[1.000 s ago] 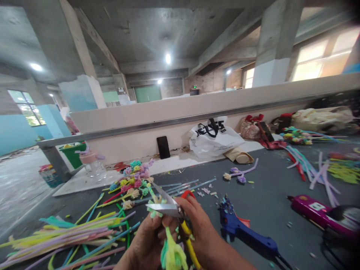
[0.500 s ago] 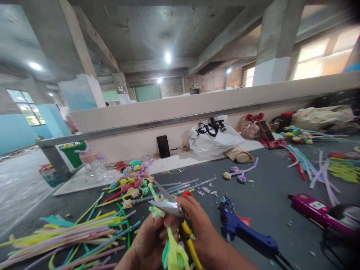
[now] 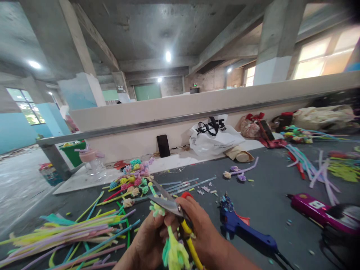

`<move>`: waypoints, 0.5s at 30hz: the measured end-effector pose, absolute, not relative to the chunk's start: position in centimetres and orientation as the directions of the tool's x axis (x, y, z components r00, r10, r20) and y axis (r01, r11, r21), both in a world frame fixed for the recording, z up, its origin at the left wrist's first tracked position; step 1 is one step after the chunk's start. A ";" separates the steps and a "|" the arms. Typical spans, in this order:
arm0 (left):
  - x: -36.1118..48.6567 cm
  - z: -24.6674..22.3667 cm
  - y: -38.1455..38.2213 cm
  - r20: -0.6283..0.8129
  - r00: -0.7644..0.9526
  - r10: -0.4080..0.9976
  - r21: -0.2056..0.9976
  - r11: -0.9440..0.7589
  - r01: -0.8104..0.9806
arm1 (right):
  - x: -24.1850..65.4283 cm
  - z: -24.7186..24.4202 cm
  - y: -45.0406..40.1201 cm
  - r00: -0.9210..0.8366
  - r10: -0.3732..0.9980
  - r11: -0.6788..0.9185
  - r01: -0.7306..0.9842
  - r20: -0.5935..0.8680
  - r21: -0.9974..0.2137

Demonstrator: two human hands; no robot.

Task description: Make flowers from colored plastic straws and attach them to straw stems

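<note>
My left hand point(image 3: 147, 234) is closed around a fuzzy yellow-green pipe cleaner piece point(image 3: 176, 249). Its frilly top point(image 3: 156, 208) pokes out above the fingers, and a wider bunch of yellow and mint strands hangs below them. Scissors point(image 3: 170, 205) with yellow handles are in my right hand point(image 3: 201, 225), fingers wrapped round the grips. The blades are parted and point up and left, right over the frilly top. A short yellow and mint stem point(image 3: 152, 189) shows between the blades. Whether a blade touches it, I cannot tell.
Loose pipe cleaners point(image 3: 67, 240) spread at left, with a pile of finished-looking pipe cleaner flowers point(image 3: 135, 176) behind. A blue glue gun point(image 3: 247, 230) and a purple tool point(image 3: 317, 210) lie at right. A phone point(image 3: 163, 146) and white bag point(image 3: 215, 137) stand at the back.
The scissors have turned slightly, and the lower blade's tip sits a little higher and farther left. Both hands keep nearly the same place and hold.
</note>
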State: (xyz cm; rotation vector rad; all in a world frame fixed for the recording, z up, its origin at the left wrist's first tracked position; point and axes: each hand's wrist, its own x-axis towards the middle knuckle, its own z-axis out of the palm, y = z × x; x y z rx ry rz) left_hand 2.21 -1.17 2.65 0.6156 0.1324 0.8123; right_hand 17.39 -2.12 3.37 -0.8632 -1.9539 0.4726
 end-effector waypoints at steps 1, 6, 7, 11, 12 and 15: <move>2.3 2.8 -1.2 0.134 0.685 0.716 0.555 0.519 -0.650 | 17.4 3.4 -2.1 -0.336 0.728 0.685 0.381 0.598 -0.621; 2.6 3.4 -1.6 0.173 0.602 0.779 0.491 0.462 -0.738 | 17.6 3.2 -2.1 -0.338 0.706 0.708 0.348 0.623 -0.614; 2.6 3.5 -1.6 0.175 0.593 0.786 0.492 0.452 -0.744 | 17.5 3.1 -2.1 -0.336 0.708 0.707 0.338 0.622 -0.622; 2.5 3.7 -1.4 0.184 0.577 0.795 0.523 0.418 -0.742 | 17.4 2.8 -1.8 -0.260 0.739 0.671 0.358 0.621 -0.649; 2.4 3.6 -1.3 0.173 0.579 0.797 0.532 0.419 -0.736 | 17.4 2.7 -1.7 -0.236 0.744 0.663 0.374 0.625 -0.649; 2.2 3.5 -1.1 0.105 0.571 0.815 0.543 0.434 -0.719 | 17.5 2.6 -1.4 -0.211 0.746 0.650 0.435 0.631 -0.623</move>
